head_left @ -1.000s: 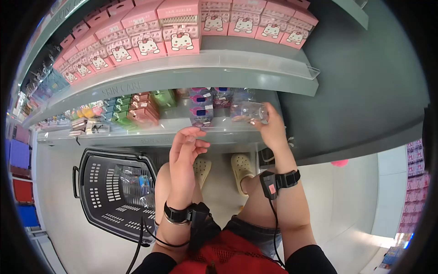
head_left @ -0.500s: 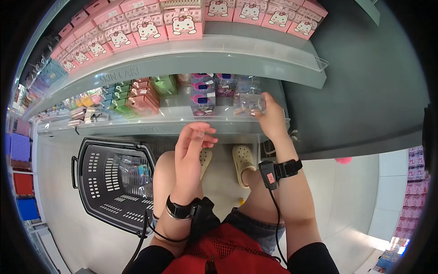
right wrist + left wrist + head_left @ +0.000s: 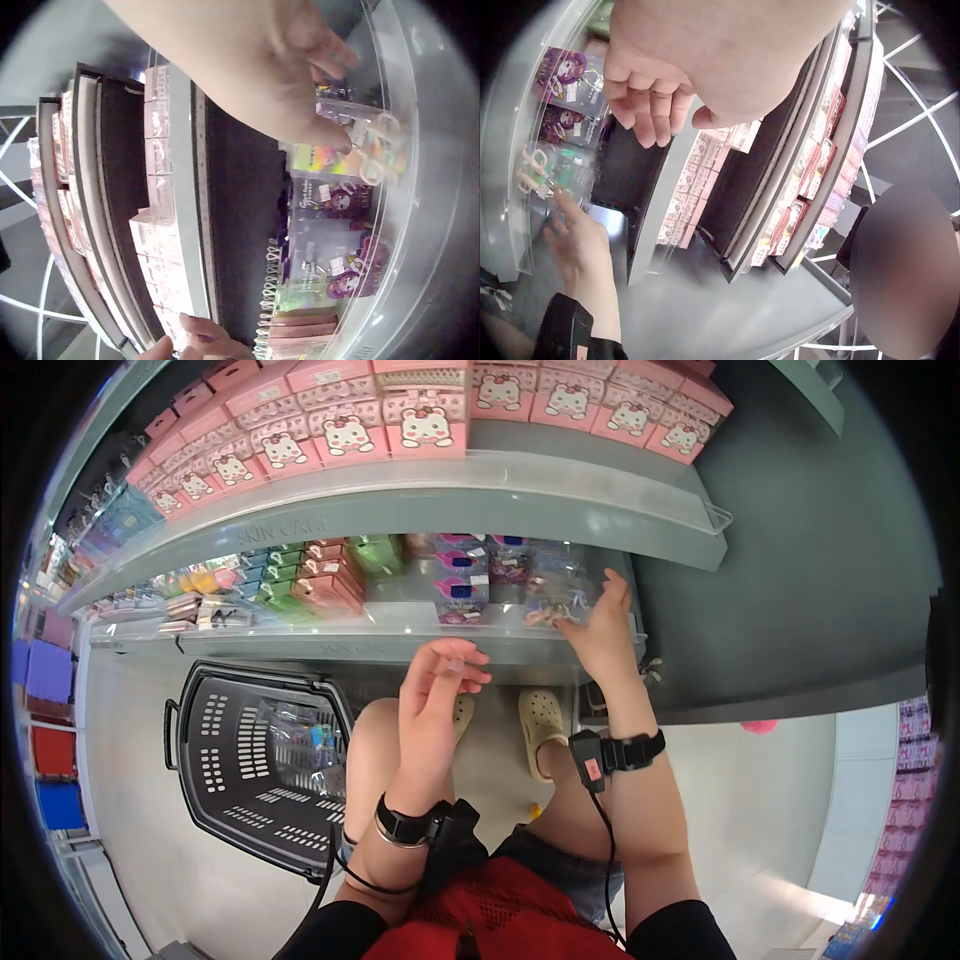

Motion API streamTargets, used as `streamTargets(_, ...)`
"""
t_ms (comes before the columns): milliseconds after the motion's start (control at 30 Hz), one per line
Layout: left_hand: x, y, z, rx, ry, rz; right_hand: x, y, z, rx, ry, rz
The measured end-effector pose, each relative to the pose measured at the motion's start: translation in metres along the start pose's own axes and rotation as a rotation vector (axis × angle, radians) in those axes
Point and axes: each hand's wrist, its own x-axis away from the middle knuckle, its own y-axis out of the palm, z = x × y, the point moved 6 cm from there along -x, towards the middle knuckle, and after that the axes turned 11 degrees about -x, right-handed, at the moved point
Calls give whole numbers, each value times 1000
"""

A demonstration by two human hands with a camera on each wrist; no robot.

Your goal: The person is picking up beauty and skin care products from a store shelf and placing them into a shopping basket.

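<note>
On the lower shelf, at the right end of a row, sits a clear pack (image 3: 556, 602) with pale scissor-like handles (image 3: 381, 150) inside. My right hand (image 3: 604, 632) is right beside it, fingers spread and the thumb at the pack's near edge. In the left wrist view the same hand (image 3: 581, 247) shows its fingers loose below the pack. My left hand (image 3: 432, 690) hangs in front of the shelf lip with loosely bent fingers and nothing in it. Purple character packs (image 3: 562, 79) stand in rows beside the clear pack.
A dark shopping basket (image 3: 225, 760) with clear packages inside stands on the floor at left. Pink hair curler boxes (image 3: 425, 425) line the upper shelf. A clear plastic lip (image 3: 380, 628) runs along the lower shelf. Green and red packs (image 3: 330, 585) stand further left.
My right hand held the clear pack over the shelf edge earlier; now its fingers have spread and the pack sits in the row. My left hand has shifted slightly right in view.
</note>
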Motion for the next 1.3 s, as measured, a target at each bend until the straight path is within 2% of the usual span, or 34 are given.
streamTargets(200,0,3,-2,39,9,-28,5,1,-39,-21,-228,1)
streamTargets(267,0,2,-1,8,21,11,7,7,-33,57,-192,28)
streamTargets(333,0,3,-5,29,-3,-31,4,11,-21,53,-189,26)
streamTargets(433,0,1,-8,32,-2,-43,1,8,-6,23,12,-6)
streamTargets(467,0,1,-8,48,-2,-61,-2,7,-3,23,8,-12)
streamTargets(533,1,1,-8,50,-1,-61,-6,6,9,-23,126,6)
streamTargets(867,2,1,-2,47,-1,-49,-4,12,-9,-3,79,50)
streamTargets(967,3,3,-2,25,6,-36,-1,18,-22,-50,112,-22)
streamTargets(1067,3,3,-3,16,6,-32,-6,25,-6,-22,65,11)
streamTargets(1300,3,3,-2,-18,18,-16,-7,23,-6,-162,117,-28)
